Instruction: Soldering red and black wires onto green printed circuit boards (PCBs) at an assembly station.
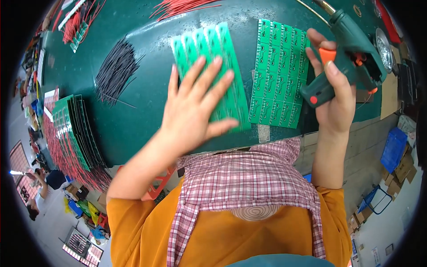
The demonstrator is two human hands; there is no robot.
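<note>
My left hand (191,107) lies with fingers spread over a green circuit board panel (213,38), which looks slightly smeared by motion. To its right, apart from it, a second green circuit board panel (279,75) of small repeated boards rests on the dark green table (151,120). Beside that panel's right edge, my right hand (336,100) holds up a dark green hot glue gun (356,44) with an orange trigger. Its thumb and fingers are on the gun's body, and the nozzle points toward the far side of the table. Part of the left panel is hidden under my left hand.
Left of the panels lies a bundle of black wires (116,69). A stack of boards with red wires (73,131) stands at the table's left edge. Red wires (182,6) lie at the far edge, and a metal dish (383,46) sits at the right.
</note>
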